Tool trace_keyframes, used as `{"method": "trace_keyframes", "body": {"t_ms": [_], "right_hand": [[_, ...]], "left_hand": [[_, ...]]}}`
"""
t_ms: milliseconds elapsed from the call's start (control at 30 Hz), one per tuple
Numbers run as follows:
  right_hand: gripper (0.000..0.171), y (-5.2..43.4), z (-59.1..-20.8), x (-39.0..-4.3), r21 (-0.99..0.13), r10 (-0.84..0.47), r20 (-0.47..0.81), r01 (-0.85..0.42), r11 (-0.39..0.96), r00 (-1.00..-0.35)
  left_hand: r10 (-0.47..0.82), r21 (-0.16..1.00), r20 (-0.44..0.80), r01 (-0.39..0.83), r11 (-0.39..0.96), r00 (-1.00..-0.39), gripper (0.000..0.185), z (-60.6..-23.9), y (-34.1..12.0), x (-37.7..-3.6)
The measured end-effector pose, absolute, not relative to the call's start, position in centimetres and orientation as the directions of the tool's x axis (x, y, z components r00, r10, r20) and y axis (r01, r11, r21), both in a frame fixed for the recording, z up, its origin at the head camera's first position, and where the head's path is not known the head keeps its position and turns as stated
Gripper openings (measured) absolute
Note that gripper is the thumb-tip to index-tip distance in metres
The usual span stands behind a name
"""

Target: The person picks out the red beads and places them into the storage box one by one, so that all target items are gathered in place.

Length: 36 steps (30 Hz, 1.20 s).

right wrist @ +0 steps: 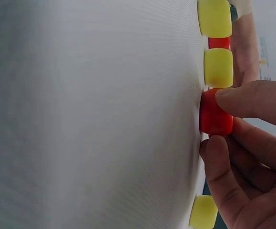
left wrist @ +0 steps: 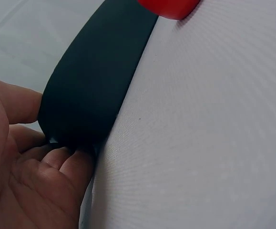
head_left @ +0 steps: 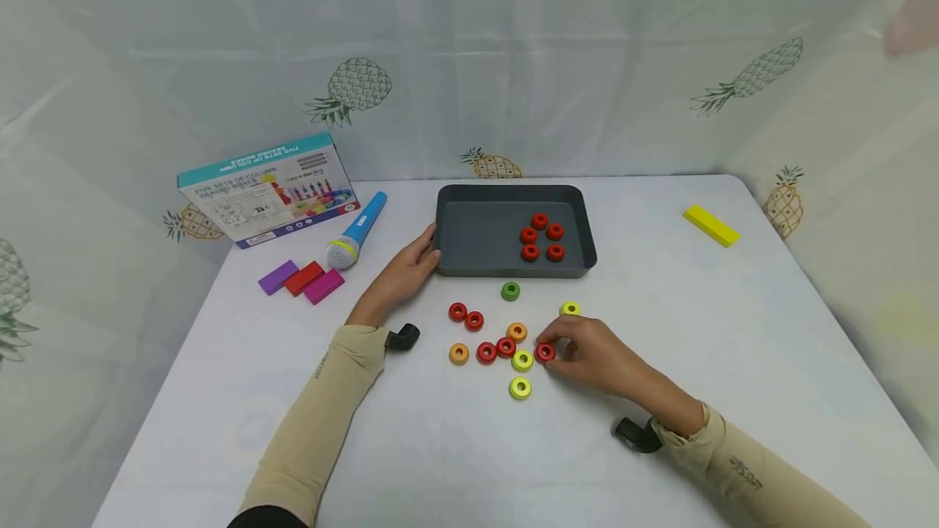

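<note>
Fingertips [right wrist: 233, 100] pinch red ring [right wrist: 214, 117] (head view blurs it).

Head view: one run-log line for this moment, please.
left hand: holds tray corner | right hand: pinches red ring on table | tray: five red rings
</note>
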State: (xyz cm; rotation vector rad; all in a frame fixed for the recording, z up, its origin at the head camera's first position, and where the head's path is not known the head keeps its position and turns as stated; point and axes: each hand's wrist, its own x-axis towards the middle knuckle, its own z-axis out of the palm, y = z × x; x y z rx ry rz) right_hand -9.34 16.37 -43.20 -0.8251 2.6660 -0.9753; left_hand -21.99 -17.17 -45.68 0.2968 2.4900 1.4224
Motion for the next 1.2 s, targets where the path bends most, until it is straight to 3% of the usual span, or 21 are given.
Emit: {"method": "trace_keyframes", "body": {"t_ms": [700, 1200], "right_hand": [[0.027, 16.1, -41.7, -10.0, -0.639, -0.608, 0.023, -0.479, 0.602, -0.794], [0.029, 15.8, -40.6, -12.1, -0.645, -0.620, 0.101, -0.526, 0.555, -0.778]], "left_hand": [[0.300, 0.866, -0.109, 0.058, 0.497, -0.948, 0.063, -45.6, -17.1, -21.8], [0.280, 0.865, -0.151, 0.010, 0.501, -0.948, 0.063, -45.5, -17.1, -21.7]]}}
